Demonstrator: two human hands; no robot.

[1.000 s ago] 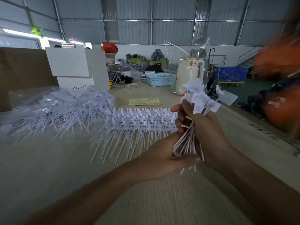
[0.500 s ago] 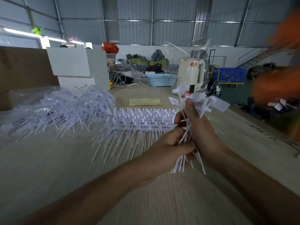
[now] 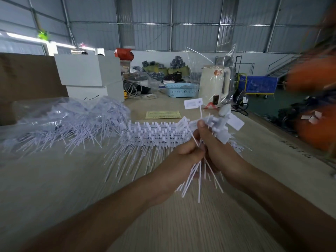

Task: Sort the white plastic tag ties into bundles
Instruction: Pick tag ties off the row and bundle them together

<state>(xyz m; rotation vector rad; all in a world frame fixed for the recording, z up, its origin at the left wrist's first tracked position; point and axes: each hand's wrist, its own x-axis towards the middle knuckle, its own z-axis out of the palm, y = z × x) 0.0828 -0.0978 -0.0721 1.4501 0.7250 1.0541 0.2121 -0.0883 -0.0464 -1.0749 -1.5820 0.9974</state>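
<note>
In the head view, a handful of thin white plastic tag ties (image 3: 203,166) is held above the pale wooden table (image 3: 54,188) at about 3 o'clock of centre, gripped mid-stem by the right hand (image 3: 216,151) and pinched by the left hand (image 3: 183,160). The ties are judged light, springy and slippery, best clamped at the stems. A flat row of ties (image 3: 154,135) lies at 12 o'clock, a clear bag of loose ties (image 3: 60,120) at 10 o'clock; nothing is seen obstructing.

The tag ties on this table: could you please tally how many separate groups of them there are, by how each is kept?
Held in the hands: 1, a bunch gripped by the left hand and right hand
Laid in neat rows on the table: 1
Loose heap under clear plastic: 1
Total: 3 groups
</note>
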